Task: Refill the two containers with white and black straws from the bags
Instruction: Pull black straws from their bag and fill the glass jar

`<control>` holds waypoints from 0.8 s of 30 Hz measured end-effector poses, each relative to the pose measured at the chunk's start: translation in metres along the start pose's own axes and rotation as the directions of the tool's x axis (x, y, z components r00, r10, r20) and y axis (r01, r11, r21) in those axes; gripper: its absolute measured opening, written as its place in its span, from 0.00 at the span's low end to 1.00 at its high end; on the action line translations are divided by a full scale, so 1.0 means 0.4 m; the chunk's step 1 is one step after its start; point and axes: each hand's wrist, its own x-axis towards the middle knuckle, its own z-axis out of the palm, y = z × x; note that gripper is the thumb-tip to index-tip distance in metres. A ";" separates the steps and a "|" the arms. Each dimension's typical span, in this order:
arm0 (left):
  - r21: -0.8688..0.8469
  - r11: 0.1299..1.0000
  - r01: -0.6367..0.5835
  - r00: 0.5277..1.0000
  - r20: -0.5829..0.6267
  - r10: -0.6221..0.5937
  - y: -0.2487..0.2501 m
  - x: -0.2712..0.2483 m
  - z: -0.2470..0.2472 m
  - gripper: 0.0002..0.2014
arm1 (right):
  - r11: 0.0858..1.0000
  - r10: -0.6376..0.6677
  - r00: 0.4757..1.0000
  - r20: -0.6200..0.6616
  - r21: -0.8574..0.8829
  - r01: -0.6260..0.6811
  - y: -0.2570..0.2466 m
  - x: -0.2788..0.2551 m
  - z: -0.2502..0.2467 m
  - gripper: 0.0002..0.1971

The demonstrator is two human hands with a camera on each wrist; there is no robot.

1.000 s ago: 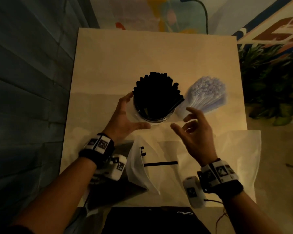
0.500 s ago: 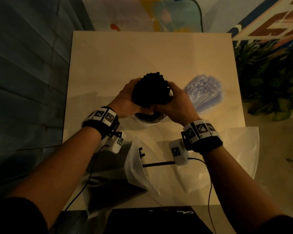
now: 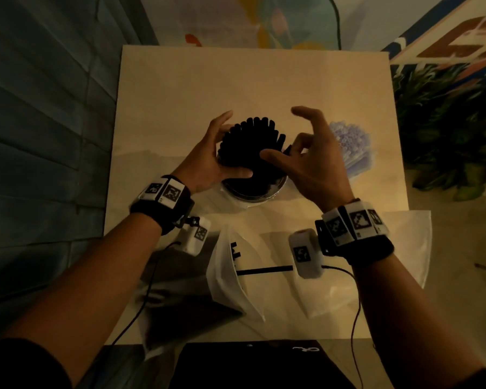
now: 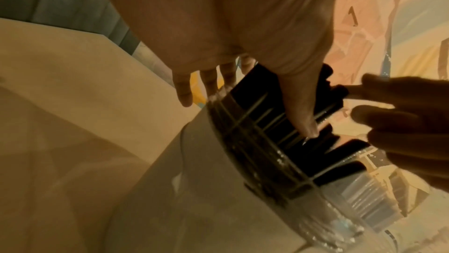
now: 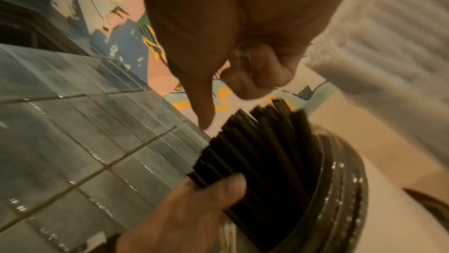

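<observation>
A bundle of black straws (image 3: 250, 147) stands in a clear round container (image 3: 253, 193) at the table's middle. My left hand (image 3: 208, 161) holds the bundle from the left, its thumb (image 4: 298, 103) pressed across the front and its fingers behind. My right hand (image 3: 312, 164) hovers on the right side, open, with its thumb (image 5: 201, 103) near the straw tips and two fingers curled. White straws (image 3: 351, 141) stand just right of it, partly hidden by that hand. One loose black straw (image 3: 264, 270) lies by a translucent bag (image 3: 230, 279).
A second flat clear bag (image 3: 404, 248) lies at the near right, and a dark crumpled bag (image 3: 180, 304) at the near left. A tiled wall (image 3: 40, 136) runs along the left table edge. Plants (image 3: 446, 136) stand off the right edge.
One second ago both hands were apart from the straws; then both closed round the bundle. Now my right hand has let go and spread, while the left still holds the straws.
</observation>
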 end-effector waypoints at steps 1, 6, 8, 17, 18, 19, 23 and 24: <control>-0.010 1.000 0.016 1.000 0.004 -0.016 -0.006 -0.010 0.001 0.59 | 0.999 -0.049 0.998 -0.049 0.009 0.049 0.000 -0.020 -0.009 0.32; -0.040 0.993 0.114 0.992 -0.048 -0.115 -0.066 -0.108 -0.008 0.62 | 0.976 -0.213 0.973 0.086 -0.023 0.215 0.048 -0.166 -0.006 0.08; -0.054 0.985 0.164 0.983 -0.072 -0.168 -0.101 -0.179 -0.014 0.62 | 0.961 -0.171 0.938 0.302 -0.161 0.226 0.110 -0.226 0.039 0.05; 0.569 0.734 0.371 0.908 -0.057 -0.415 -0.324 -0.520 0.021 0.65 | 0.696 0.214 0.639 0.739 -0.574 0.431 0.288 -0.351 0.261 0.16; 0.615 0.697 0.367 0.899 -0.042 -0.436 -0.347 -0.545 0.029 0.65 | 0.667 0.215 0.622 0.753 -0.578 0.469 0.284 -0.344 0.262 0.14; 0.639 0.674 0.370 0.891 -0.038 -0.453 -0.373 -0.563 0.035 0.65 | 0.660 0.204 0.608 0.767 -0.567 0.494 0.277 -0.336 0.260 0.13; 0.640 0.666 0.383 0.899 -0.092 -0.429 -0.429 -0.586 0.059 0.64 | 0.715 0.123 0.556 0.822 -0.463 0.525 0.231 -0.305 0.252 0.12; 0.638 0.671 0.377 0.907 -0.106 -0.408 -0.432 -0.582 0.063 0.64 | 0.733 0.104 0.555 0.825 -0.441 0.518 0.221 -0.303 0.260 0.14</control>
